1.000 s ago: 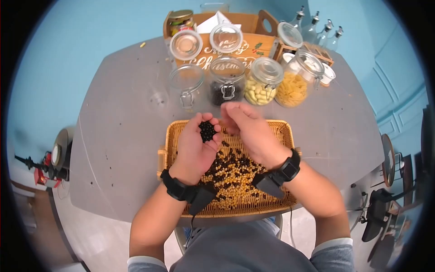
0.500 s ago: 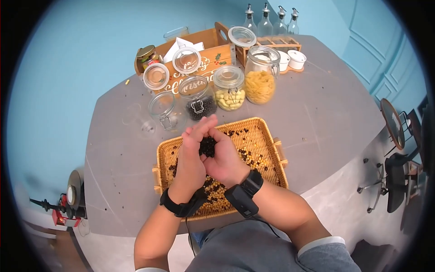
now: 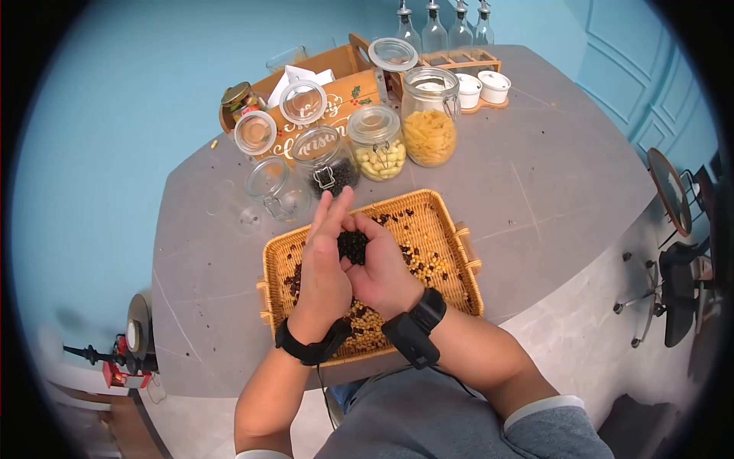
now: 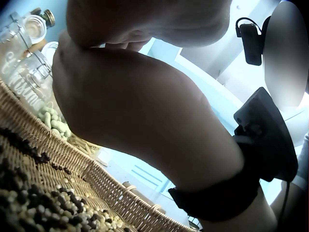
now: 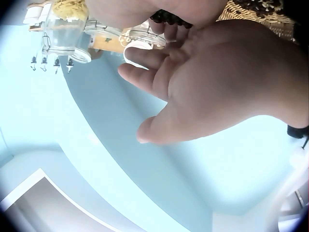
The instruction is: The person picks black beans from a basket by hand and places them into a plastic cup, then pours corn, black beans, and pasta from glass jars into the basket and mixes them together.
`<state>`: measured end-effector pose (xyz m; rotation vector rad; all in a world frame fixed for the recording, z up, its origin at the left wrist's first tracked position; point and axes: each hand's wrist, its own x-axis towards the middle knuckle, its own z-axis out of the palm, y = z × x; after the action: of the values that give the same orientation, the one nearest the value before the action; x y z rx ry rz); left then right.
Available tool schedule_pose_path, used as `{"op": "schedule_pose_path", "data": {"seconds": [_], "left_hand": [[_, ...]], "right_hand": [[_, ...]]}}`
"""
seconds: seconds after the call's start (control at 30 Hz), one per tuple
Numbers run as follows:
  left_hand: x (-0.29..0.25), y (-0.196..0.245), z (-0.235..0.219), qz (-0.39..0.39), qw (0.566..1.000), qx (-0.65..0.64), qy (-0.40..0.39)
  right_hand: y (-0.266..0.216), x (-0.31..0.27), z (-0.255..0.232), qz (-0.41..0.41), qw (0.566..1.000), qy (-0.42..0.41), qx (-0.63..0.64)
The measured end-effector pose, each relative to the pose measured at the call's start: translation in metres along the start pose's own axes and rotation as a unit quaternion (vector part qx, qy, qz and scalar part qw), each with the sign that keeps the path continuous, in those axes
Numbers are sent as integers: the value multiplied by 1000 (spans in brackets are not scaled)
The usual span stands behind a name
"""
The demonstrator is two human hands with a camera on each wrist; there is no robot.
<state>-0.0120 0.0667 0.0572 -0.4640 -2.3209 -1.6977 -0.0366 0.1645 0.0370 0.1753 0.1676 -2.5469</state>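
A heap of black beans (image 3: 353,247) sits between my two hands above a wicker basket (image 3: 468,287). My right hand (image 3: 386,269) is cupped around the beans, its fingers curled. The left hand (image 3: 321,281) stands upright against it, fingers straight and pointing toward the jars. From the right wrist, the left palm (image 5: 217,84) shows, with some black beans (image 5: 169,18) above its fingers. Dark beans and yellow kernels (image 3: 367,330) are mixed in the basket. Beyond my fingertips is an open clasp jar (image 3: 342,177) partly filled with black beans.
An open clear jar (image 3: 275,191) stands left of the bean jar. To its right are a peanut jar (image 3: 380,159) and a pasta jar (image 3: 430,138). Behind them are a wooden crate (image 3: 336,115), white pots (image 3: 495,86) and glass bottles (image 3: 434,34). Stray beans dot the table (image 3: 214,268).
My hands were apart, with the black beans in the left palm. They have come together, and the beans now lie in the right hand. The head view has swung to the right.
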Motion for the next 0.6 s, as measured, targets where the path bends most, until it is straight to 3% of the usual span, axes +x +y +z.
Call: {"op": "schedule_pose_path", "data": {"seconds": [0.07,0.1,0.13,0.2,0.23,0.3,0.33,0.4,0.43,0.5,0.6], "left_hand": [[5,4,11,-12,985,-120,123],[10,2,5,-12,984,-125,129],[16,-1,-6,-24,968,-159,193],[25,-9,-21,-40,916,-275,291],[24,-17,-27,-38,911,-279,300],[21,-38,-40,-111,838,-417,333],[19,-45,-43,-107,833,-421,342],[16,-56,-46,-179,775,-491,356],[14,-61,-46,-171,769,-497,364],[10,-68,-47,-192,755,-526,341],[8,-71,-48,-188,754,-533,335]], "right_hand": [[-4,-1,3,12,1000,6,2],[-7,1,9,-3,999,42,25],[-11,6,13,-18,996,77,45],[-27,24,22,-26,997,51,47],[-37,36,29,-36,997,23,57],[-55,65,50,-47,998,-8,-39],[-66,85,57,-35,997,-32,-61],[-75,121,79,-22,995,-36,-96],[-80,137,86,18,992,-46,-116],[-80,163,94,0,990,-15,-141],[-83,190,95,16,990,-35,-139]]}}
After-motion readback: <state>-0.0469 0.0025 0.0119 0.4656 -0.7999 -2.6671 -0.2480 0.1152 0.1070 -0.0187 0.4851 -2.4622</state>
